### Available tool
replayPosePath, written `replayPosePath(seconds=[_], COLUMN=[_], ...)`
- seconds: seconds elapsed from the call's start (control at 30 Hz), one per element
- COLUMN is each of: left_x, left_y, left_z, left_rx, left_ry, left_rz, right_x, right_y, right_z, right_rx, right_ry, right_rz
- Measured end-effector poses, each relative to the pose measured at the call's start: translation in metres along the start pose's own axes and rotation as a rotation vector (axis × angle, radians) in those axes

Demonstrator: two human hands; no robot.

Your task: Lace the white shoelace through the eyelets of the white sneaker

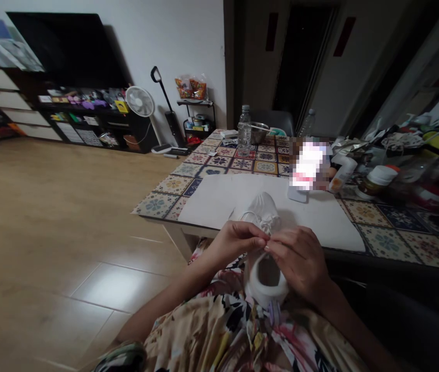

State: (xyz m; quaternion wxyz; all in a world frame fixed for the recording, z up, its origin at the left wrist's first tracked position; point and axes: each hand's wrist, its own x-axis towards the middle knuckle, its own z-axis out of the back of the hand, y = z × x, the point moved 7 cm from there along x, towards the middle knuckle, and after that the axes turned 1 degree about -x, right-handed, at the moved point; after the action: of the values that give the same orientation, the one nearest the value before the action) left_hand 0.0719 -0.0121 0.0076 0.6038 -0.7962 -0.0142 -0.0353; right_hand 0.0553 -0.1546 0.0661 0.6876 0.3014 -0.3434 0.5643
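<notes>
Shoe (263,202): white, rounded toe, padded oval collar, lying toe-away with its front over the smooth white sheet (212,196) at the table edge, heel by the floral, creased fabric (188,330) on the lap. Left hand (240,240) and right hand (299,261) meet above the collar, fingertips pinched narrow on the thin white laces (269,222); can't tell which strand. Table (155,203) has a tile-pattern surface; clear ribbed plastic bottle (244,138) beside round metal bowl (258,136) farther back.
</notes>
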Motion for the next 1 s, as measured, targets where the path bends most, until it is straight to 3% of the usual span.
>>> replayPosePath(seconds=[0.1,0.3,0.5,0.6,0.73,0.8,0.9,1.0], left_x=[0.005,0.016,0.017,0.010,-0.015,-0.025,-0.031,-0.031], left_y=[0.002,0.000,-0.007,-0.020,-0.057,-0.068,-0.068,-0.063], left_z=[0.006,0.019,0.019,0.020,0.019,0.009,-0.006,-0.011], left_rx=[0.005,0.091,0.307,0.472,0.712,0.815,0.988,1.102], left_ry=[-0.049,-0.190,-0.178,-0.169,-0.247,-0.147,0.027,0.060], left_rz=[-0.016,-0.186,-0.276,-0.372,-0.641,-0.710,-0.686,-0.624], right_x=[0.000,0.003,0.005,0.004,0.001,0.000,-0.001,0.000], right_y=[0.004,0.003,-0.001,-0.003,-0.011,-0.015,-0.019,-0.023], right_z=[0.005,-0.001,-0.004,-0.006,-0.005,-0.008,-0.012,-0.015], right_rx=[0.121,0.389,0.517,0.492,0.260,0.152,0.095,0.099], right_ry=[0.001,0.164,0.160,0.186,0.172,0.194,0.227,0.246], right_rz=[0.040,-0.015,-0.024,-0.036,-0.124,-0.177,-0.218,-0.258])
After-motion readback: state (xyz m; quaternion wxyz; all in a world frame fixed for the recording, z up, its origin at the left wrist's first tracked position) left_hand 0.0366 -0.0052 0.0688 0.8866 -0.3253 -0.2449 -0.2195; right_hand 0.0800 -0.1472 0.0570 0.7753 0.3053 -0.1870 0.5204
